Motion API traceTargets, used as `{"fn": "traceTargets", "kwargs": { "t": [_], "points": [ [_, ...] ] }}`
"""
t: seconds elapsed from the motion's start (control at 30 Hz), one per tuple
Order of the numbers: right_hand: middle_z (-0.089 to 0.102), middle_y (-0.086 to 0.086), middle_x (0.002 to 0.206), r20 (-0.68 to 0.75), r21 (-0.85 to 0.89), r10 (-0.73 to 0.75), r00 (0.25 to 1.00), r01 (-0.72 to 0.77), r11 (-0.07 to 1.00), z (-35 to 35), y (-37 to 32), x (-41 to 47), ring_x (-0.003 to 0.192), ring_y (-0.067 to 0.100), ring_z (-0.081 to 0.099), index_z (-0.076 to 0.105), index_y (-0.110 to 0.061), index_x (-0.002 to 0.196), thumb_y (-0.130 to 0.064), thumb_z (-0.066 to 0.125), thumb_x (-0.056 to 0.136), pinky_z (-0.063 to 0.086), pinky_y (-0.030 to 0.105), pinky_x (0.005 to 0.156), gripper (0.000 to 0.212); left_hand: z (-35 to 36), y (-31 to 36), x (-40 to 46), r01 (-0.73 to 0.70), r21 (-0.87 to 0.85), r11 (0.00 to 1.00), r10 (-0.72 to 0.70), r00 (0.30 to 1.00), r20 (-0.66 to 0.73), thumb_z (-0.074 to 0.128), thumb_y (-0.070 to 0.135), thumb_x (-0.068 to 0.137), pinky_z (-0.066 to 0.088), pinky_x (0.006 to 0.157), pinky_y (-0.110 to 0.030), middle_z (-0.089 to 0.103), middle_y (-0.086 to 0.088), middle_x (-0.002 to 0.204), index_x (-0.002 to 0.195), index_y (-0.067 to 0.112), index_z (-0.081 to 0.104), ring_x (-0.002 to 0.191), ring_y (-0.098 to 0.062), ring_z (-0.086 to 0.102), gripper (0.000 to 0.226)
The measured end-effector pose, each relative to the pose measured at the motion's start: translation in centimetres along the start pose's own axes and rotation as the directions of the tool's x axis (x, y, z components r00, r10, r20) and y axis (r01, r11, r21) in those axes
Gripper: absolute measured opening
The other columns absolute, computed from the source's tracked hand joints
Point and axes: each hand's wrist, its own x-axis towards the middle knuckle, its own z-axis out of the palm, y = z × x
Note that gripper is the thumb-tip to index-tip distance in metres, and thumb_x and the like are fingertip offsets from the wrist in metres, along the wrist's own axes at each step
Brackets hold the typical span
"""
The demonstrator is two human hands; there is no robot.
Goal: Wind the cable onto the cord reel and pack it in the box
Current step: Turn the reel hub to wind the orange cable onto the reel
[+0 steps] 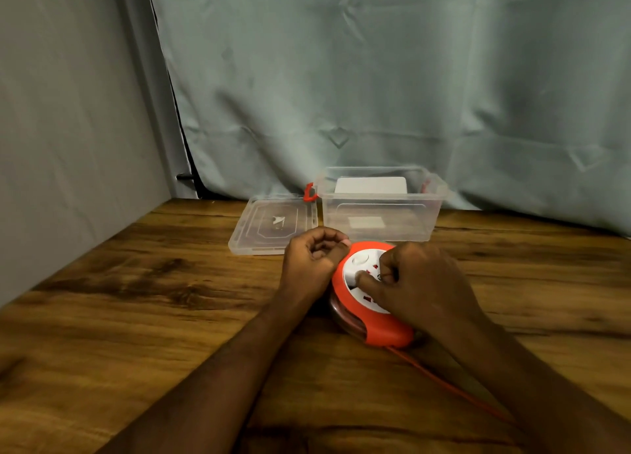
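Note:
An orange cord reel [382,334] with a white socket face lies on the wooden table in the middle of the head view. My right hand [420,283] rests on the socket face, thumb and fingers curled onto its centre. My left hand [312,264] is curled against the reel's left rim; whether it grips the rim I cannot tell. An orange cable [454,390] runs from under the reel toward the lower right. Behind the reel stands the clear plastic box [375,214], uncovered, with red latches.
The box's clear lid [273,226] lies flat to the left of the box. A white object [370,184] sits inside or behind the box. A grey curtain hangs behind the table [136,300], and a wall borders its left side.

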Motion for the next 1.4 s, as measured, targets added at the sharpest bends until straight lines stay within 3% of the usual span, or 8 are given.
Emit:
{"fn": "traceTargets", "kwargs": {
  "t": [0.17,0.23,0.53,0.63,0.73,0.9,1.07,1.4],
  "points": [
    [0.065,-0.014,0.070,-0.031,0.069,-0.162,0.986,0.163,0.984,-1.1,1.3,0.3,0.064,0.001,0.056,0.059,-0.033,0.088,-0.041,0.077,0.077,0.044,0.022,0.058,0.023,-0.3,0.1,0.1,0.019,-0.007,1.000,-0.019,1.000,0.023,0.069,0.009,0.090,0.061,0.072,-0.029,0.076,-0.011,0.091,0.099,0.003,0.072,0.084,-0.023,0.074,0.011],
    [0.063,-0.023,0.079,0.071,0.086,-0.222,0.972,0.216,0.973,-2.3,1.9,0.5,0.064,-0.009,0.054,0.059,-0.035,0.103,-0.034,0.078,0.075,0.034,0.008,0.054,0.035,-0.4,0.1,0.2,0.039,-0.012,0.999,-0.039,0.999,0.018,0.070,0.009,0.090,0.061,0.071,-0.030,0.076,-0.011,0.090,0.098,0.004,0.072,0.083,-0.024,0.074,0.010],
    [0.064,-0.031,0.110,0.284,0.086,-0.230,0.931,0.214,0.973,-3.8,3.5,1.1,0.079,-0.010,0.060,0.042,-0.049,0.129,-0.045,0.083,0.070,0.044,0.010,0.060,0.071,-0.5,0.4,0.1,0.061,-0.026,0.998,-0.061,0.998,0.011,0.068,0.007,0.091,0.061,0.067,-0.027,0.076,-0.008,0.089,0.097,0.005,0.073,0.080,-0.020,0.075,0.008],
    [0.067,-0.026,0.115,0.292,0.133,-0.192,0.937,0.159,0.978,-4.0,3.4,1.0,0.085,-0.002,0.065,0.038,-0.052,0.123,-0.046,0.087,0.065,0.054,0.019,0.061,0.077,-0.4,0.2,0.1,0.052,-0.020,0.998,-0.052,0.999,0.006,0.069,0.007,0.090,0.060,0.069,-0.026,0.076,-0.008,0.088,0.097,0.005,0.074,0.080,-0.019,0.074,0.008],
    [0.068,-0.025,0.101,0.251,0.096,-0.161,0.955,0.141,0.985,-3.9,2.9,0.8,0.083,-0.001,0.063,0.036,-0.051,0.116,-0.058,0.086,0.059,0.057,0.029,0.064,0.077,-0.3,0.2,0.2,0.049,-0.023,0.999,-0.048,0.999,0.004,0.069,0.007,0.090,0.061,0.070,-0.028,0.077,-0.007,0.089,0.097,0.004,0.074,0.081,-0.020,0.074,0.008],
    [0.063,-0.017,0.077,0.156,-0.012,-0.159,0.975,0.163,0.987,-2.4,2.0,0.4,0.065,-0.001,0.056,0.047,-0.038,0.097,-0.072,0.077,0.061,0.034,0.018,0.053,0.058,-0.4,-0.1,0.3,0.038,-0.043,0.998,-0.039,0.999,-0.002,0.068,0.005,0.090,0.061,0.071,-0.029,0.076,-0.010,0.091,0.095,0.003,0.073,0.082,-0.022,0.074,0.007],
    [0.051,-0.018,0.064,0.099,-0.063,-0.097,0.990,0.104,0.993,-1.8,1.5,0.2,0.062,-0.001,0.046,0.047,-0.028,0.065,-0.074,0.074,0.060,0.029,0.021,0.053,0.054,-0.4,-0.2,0.4,0.041,-0.042,0.998,-0.041,0.999,-0.002,0.067,0.005,0.091,0.062,0.073,-0.031,0.077,-0.009,0.090,0.094,0.005,0.073,0.082,-0.022,0.074,0.007],
    [0.040,-0.013,0.054,0.058,-0.056,-0.019,0.998,0.023,0.998,-1.1,0.3,-0.1,0.059,0.005,0.043,0.041,-0.022,0.050,-0.076,0.070,0.067,0.030,0.026,0.056,0.063,-0.3,-0.2,0.2,0.037,-0.021,0.999,-0.037,0.999,-0.004,0.066,0.007,0.092,0.062,0.071,-0.032,0.076,-0.008,0.091,0.098,0.004,0.072,0.083,-0.021,0.074,0.009]
  ]
}}
